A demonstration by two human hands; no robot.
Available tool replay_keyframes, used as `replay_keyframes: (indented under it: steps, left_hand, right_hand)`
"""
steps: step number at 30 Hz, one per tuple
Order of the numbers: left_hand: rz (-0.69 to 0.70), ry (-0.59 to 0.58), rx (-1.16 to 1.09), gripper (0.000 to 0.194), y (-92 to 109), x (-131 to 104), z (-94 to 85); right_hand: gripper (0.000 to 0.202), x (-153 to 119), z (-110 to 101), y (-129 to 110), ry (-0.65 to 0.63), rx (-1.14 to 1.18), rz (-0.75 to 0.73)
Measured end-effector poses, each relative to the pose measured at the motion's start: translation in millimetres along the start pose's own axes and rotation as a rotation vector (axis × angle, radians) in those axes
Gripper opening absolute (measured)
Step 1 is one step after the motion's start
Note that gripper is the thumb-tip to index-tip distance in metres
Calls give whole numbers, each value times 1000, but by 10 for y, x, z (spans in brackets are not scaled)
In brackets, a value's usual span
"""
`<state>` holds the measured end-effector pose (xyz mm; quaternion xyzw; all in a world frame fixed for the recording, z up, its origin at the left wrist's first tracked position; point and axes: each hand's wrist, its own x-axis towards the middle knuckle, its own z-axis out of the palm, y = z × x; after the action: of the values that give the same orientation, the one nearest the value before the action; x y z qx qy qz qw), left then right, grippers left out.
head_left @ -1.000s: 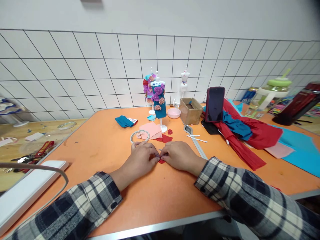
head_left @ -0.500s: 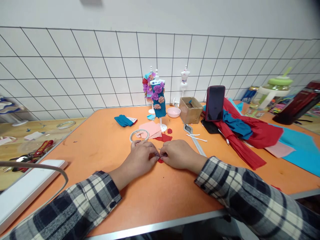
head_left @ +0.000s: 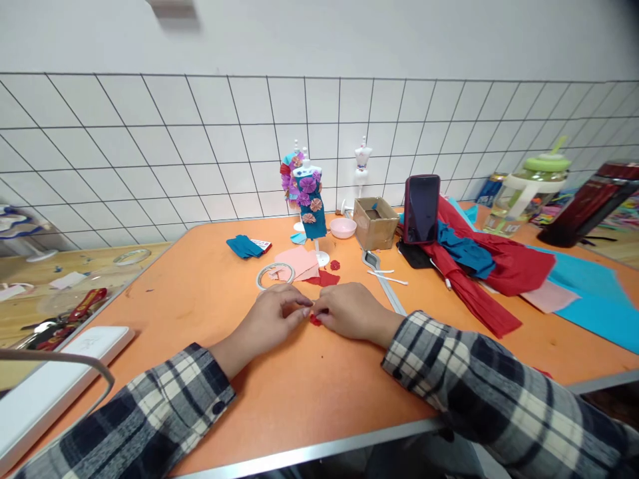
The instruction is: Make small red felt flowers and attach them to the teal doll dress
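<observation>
The orange table (head_left: 279, 399) lies under the blue-dressed mannequin (head_left: 313, 223), perhaps giving the wrists a rest; in front of the mannequin, 2 hands nearly meet; the left hand (head_left: 269, 319) has thumb and index finger slightly parted, and whether it grips anything I cannot tell; the right hand (head_left: 352, 311) curls, fingertips closed on 1 small red piece (head_left: 315, 320), in front of the mannequin, held low probably for steadiness.
</observation>
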<state>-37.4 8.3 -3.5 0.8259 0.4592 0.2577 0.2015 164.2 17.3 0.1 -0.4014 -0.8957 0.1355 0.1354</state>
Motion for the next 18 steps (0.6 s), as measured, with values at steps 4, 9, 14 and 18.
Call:
replay_keyframes:
  steps: [4, 9, 14, 18]
  left_hand:
    - [68, 34, -175, 23, 46, -33, -95]
    - [-16, 78, -391, 21, 111, -47, -74]
    - [-129, 65, -544, 15, 104, -33, -29]
    - [-242, 139, -709, 16, 13, -39, 10]
  right_hand:
    - [18, 25, -32, 66, 64, 619, 236]
    - [25, 33, 18, -27, -50, 1142, 327]
    - [20, 31, 88, -10, -95, 1299, 365]
    - [28, 23, 65, 24, -87, 1334, 380]
